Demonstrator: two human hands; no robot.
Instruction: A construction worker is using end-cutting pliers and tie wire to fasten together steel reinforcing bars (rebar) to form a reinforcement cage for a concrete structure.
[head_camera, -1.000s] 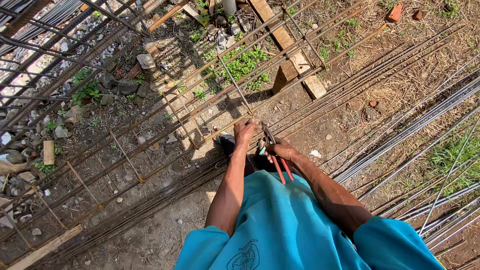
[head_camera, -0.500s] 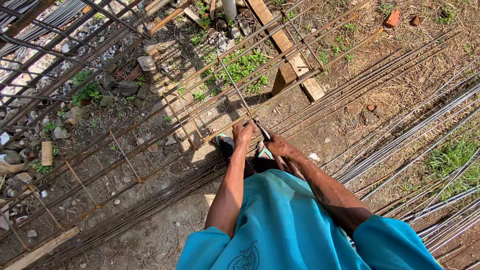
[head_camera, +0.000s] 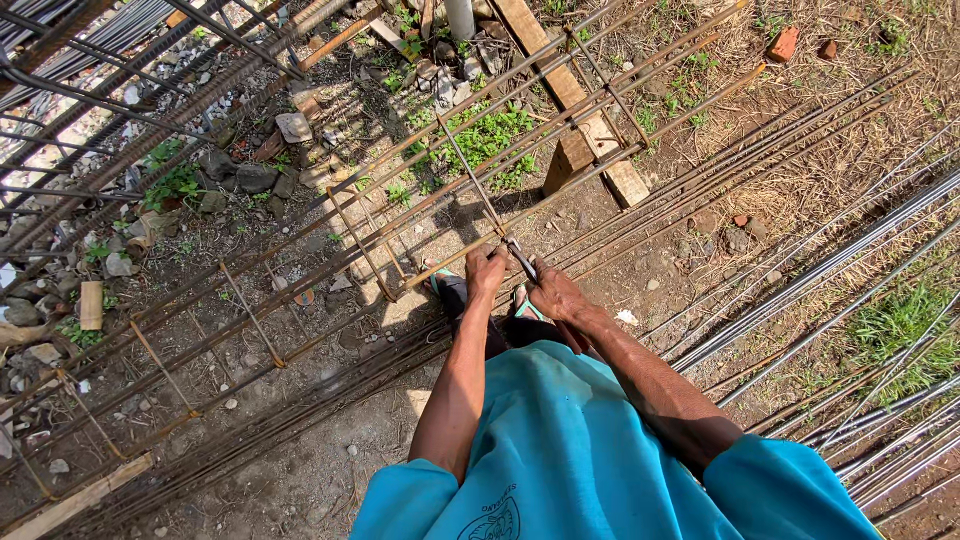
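Just rebar (head_camera: 455, 262) under fingers (head_camera: 488, 262)

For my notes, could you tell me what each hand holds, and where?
Left hand grips a rebar-cage bar; right hand holds pliers by the handles.

Bare dirt ground (head_camera: 300, 470) carries a long rebar cage (head_camera: 330, 250), loose steel rods (head_camera: 820, 275), wooden planks (head_camera: 570, 95), stones (head_camera: 240, 175), grass patches (head_camera: 490, 135) and brick bits (head_camera: 783, 43).

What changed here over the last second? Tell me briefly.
The right hand turned, so the red handles of its pliers, seen below it a second ago, are now hidden. The left hand stayed on the rusty steel bar. The bar cage and wooden plank did not move.
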